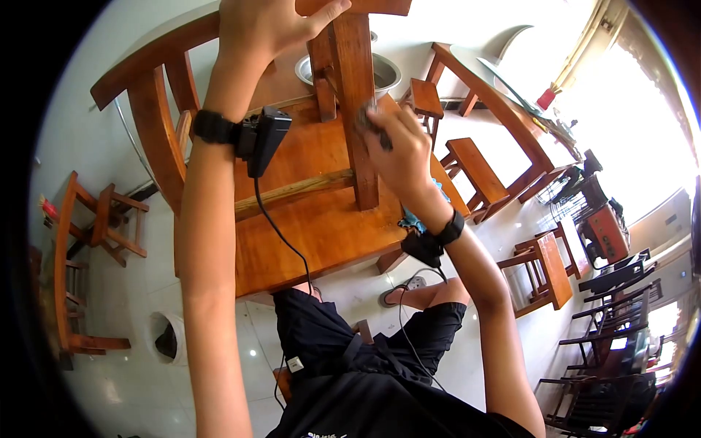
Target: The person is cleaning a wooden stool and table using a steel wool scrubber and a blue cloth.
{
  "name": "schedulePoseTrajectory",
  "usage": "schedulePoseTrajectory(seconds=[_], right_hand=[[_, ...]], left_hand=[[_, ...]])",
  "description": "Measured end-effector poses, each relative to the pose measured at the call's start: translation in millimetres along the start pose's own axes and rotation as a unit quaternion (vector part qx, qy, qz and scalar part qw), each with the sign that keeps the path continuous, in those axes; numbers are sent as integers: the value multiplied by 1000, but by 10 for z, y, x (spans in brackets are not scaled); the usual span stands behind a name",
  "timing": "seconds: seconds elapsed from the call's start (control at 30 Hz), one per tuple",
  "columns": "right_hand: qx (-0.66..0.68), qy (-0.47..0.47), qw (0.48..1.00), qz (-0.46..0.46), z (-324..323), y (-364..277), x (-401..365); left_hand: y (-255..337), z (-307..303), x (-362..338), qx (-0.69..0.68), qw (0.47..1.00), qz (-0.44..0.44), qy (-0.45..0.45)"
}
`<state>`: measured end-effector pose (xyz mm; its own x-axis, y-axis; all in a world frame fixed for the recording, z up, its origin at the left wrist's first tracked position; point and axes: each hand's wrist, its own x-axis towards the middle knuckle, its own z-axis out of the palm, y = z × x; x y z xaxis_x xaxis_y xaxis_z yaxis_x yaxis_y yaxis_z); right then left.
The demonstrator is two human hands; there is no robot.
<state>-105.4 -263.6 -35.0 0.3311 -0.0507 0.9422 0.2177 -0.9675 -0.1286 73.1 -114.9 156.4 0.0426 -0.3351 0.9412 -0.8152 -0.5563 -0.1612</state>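
Observation:
My left hand (274, 22) is at the top edge of the view, on the upper part of a small wooden stool (355, 80); its thumb is stretched out and its other fingers are cut off or hidden. The stool rests on a wooden chair seat (292, 252). My right hand (398, 146) is closed round a dark, greyish object (374, 120) beside the stool's upright leg. Part of that object is hidden by the fingers. A blue cloth (411, 219) lies on the seat near my right wrist.
Metal basins (385, 73) stand behind the stool. Wooden stools (478, 171) and a long table (504, 117) are at the right, with dark chairs (610, 328) beyond. A white bin (168, 337) and a wooden chair (64, 263) are at the left. Cables hang from both wrists.

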Motion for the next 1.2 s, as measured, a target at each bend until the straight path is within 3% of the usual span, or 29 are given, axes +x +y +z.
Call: schedulePoseTrajectory(seconds=[0.13, 0.23, 0.4, 0.47, 0.53, 0.67, 0.73, 0.8, 0.87, 1.03, 1.1, 1.2], right_hand=[[26, 77, 996, -24, 224, 35, 423], [-107, 55, 991, -53, 351, 61, 96], [-73, -52, 995, -51, 282, 26, -846], [-53, -53, 996, -46, 286, 77, -1037], [-112, -107, 987, -50, 188, -19, -898], [-91, -40, 995, -34, 171, -76, -71], [-83, 49, 995, -28, 218, -45, 282], [-93, 61, 993, -32, 304, 11, 223], [-106, 68, 991, -36, 344, 57, 27], [-113, -22, 993, -17, 275, 23, -908], [-65, -74, 995, 3, 191, 2, -897], [-52, -4, 999, 9, 82, -11, -266]], left_hand=[[-1, 19, 1, 11, 1000, 6, 6], [15, 39, -8, 25, 1000, 1, -6], [34, 69, -6, 21, 1000, -2, 12], [20, 68, -9, 17, 999, 11, 26], [5, 60, -11, 19, 1000, 10, 22], [-11, 56, 3, 13, 1000, 13, 21], [-10, 47, 12, 12, 1000, 4, 0], [-4, 48, 13, 8, 1000, -6, -23], [36, 41, 10, 11, 1000, 5, 22], [39, 55, 4, 30, 999, -9, 7], [-2, 122, -5, 1, 998, 17, 60], [-2, 82, 9, -18, 999, 12, 46]])
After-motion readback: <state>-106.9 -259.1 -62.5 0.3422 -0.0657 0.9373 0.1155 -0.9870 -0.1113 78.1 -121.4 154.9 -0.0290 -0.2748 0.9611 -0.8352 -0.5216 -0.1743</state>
